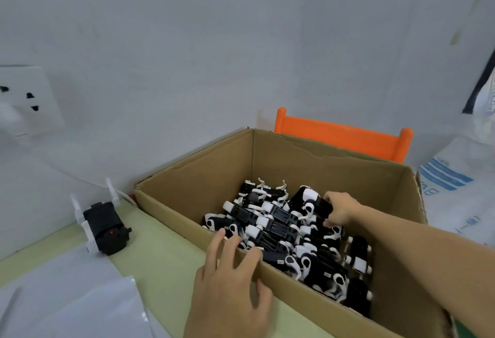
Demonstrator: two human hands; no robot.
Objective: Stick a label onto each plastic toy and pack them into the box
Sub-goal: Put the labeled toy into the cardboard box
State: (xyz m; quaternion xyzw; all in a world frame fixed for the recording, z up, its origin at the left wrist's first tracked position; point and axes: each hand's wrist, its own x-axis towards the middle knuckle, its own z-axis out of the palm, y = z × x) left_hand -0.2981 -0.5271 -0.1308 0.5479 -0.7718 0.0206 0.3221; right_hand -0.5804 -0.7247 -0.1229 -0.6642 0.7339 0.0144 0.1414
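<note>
An open cardboard box point(203, 177) stands on the pale green table and holds several black-and-white plastic toys point(278, 228) in a loose pile. My right hand point(340, 210) reaches into the box from the right and grips one black-and-white toy point(312, 201) at the top of the pile. My left hand point(230, 281) rests on the box's near rim, fingers spread over the edge and thumb against the outer wall. One more black-and-white toy point(105, 226) lies on the table to the left of the box, with a red dot on its face.
A clear plastic sheet point(67, 297) covers the table's near left. An orange plastic chair back point(342, 136) rises behind the box. White printed sacks point(460, 190) lie to the right. A wall socket point(24, 96) sits at the far left.
</note>
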